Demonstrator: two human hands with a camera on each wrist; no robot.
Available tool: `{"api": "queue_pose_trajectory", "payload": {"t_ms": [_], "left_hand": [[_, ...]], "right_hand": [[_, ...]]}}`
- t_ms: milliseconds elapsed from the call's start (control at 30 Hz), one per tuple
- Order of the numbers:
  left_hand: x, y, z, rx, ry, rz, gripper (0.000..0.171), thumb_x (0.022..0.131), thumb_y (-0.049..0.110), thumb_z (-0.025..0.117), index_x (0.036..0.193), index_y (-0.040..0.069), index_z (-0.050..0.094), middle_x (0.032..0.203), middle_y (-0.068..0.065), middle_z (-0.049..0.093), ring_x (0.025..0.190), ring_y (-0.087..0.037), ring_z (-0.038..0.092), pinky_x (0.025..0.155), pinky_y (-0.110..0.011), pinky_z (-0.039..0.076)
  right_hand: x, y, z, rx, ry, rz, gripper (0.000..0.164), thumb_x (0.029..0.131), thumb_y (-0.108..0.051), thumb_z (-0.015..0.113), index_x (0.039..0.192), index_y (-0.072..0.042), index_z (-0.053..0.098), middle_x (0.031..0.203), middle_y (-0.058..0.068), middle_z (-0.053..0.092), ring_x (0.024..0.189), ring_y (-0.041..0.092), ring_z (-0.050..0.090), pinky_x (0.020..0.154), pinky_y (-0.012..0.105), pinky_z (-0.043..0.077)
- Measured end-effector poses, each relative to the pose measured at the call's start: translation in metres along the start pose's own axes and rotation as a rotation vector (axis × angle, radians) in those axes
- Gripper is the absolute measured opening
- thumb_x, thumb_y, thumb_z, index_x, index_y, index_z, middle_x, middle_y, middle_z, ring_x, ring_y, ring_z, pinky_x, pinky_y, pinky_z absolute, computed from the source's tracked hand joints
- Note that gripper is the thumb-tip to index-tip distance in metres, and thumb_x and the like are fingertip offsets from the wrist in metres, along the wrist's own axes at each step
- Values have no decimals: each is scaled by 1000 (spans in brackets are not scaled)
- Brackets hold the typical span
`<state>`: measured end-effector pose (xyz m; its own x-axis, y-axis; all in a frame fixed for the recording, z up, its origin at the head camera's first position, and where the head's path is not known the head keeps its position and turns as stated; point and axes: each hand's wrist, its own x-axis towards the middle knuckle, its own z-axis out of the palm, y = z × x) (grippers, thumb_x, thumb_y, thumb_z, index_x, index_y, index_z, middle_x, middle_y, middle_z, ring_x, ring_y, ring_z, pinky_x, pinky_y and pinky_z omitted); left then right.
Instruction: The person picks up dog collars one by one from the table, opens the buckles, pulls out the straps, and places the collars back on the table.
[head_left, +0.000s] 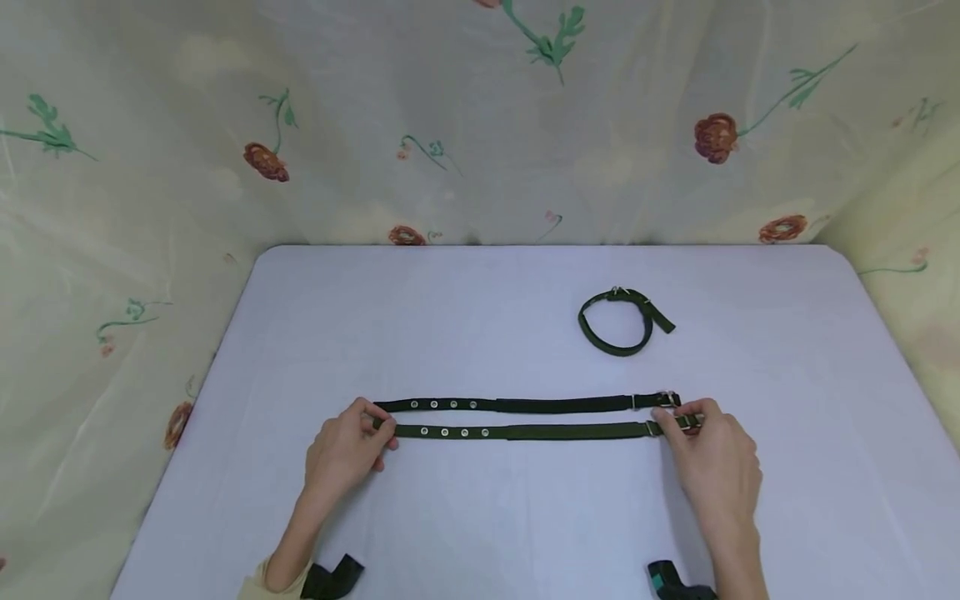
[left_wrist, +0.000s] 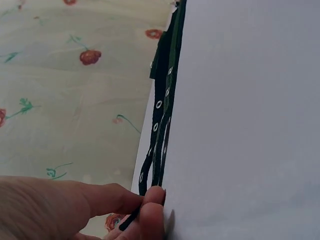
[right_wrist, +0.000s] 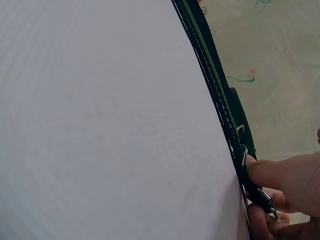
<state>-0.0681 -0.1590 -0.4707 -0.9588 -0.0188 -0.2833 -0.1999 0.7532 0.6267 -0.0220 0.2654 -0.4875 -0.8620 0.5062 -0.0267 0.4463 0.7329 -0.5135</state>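
Observation:
A dark green collar with metal eyelets stretches straight across the table. My left hand pinches its eyelet end between thumb and fingers. At the other end, my right hand grips it by the buckle; the right wrist view shows the metal buckle close by the thumb. Just behind and parallel lies a black collar, its eyelets to the left and its buckle to the right. Its left tip runs right up to my left fingers, and its buckle end sits beside my right fingertips.
Farther back, right of the middle, another green collar lies fastened into a loop with its tail sticking out. A white table carries everything. Flower-patterned cloth hangs behind and at the sides. Black wrist devices show near the front edge.

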Motion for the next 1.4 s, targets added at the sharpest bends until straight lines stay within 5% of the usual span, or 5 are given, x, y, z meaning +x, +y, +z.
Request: {"api": "queue_pose_trajectory", "payload": {"t_ms": [367, 667, 967, 1233, 1400], "left_hand": [[5, -6, -15, 84, -80, -5, 24, 103, 35, 71, 109, 12, 69, 67, 9, 71, 55, -12, 61, 55, -28, 41], [5, -13, -23, 109, -92, 20, 24, 103, 35, 72, 98, 13, 67, 65, 7, 69, 54, -11, 59, 54, -27, 39], [8, -15, -23, 110, -85, 28, 23, 103, 33, 72, 97, 12, 67, 64, 7, 69, 54, -12, 59, 55, -28, 40], [10, 2, -25, 231, -70, 86, 23, 102, 29, 72, 86, 14, 63, 61, 6, 65, 58, -13, 53, 54, -27, 37], [10, 25, -17, 179, -72, 155, 21, 102, 30, 74, 90, 14, 65, 66, 7, 69, 59, -12, 54, 54, -26, 37]], "right_hand": [[2, 8, -3, 13, -96, 80, 58, 102, -55, 69, 123, -1, 63, 129, 36, 52, 110, 55, 57, 74, 58, 47], [9, 21, -10, 41, -95, 19, 44, 108, -37, 67, 122, 4, 67, 121, 32, 58, 104, 46, 60, 73, 43, 41], [15, 28, -15, 68, -96, -32, 37, 110, -31, 65, 123, 2, 69, 120, 33, 64, 102, 46, 69, 80, 47, 45], [17, 28, -18, 59, -128, 5, 45, 112, -38, 58, 129, 3, 66, 121, 33, 65, 105, 44, 64, 78, 44, 44], [20, 31, -22, 62, -136, -53, 53, 115, -42, 48, 131, 7, 64, 119, 34, 68, 107, 46, 63, 81, 48, 45]]}}
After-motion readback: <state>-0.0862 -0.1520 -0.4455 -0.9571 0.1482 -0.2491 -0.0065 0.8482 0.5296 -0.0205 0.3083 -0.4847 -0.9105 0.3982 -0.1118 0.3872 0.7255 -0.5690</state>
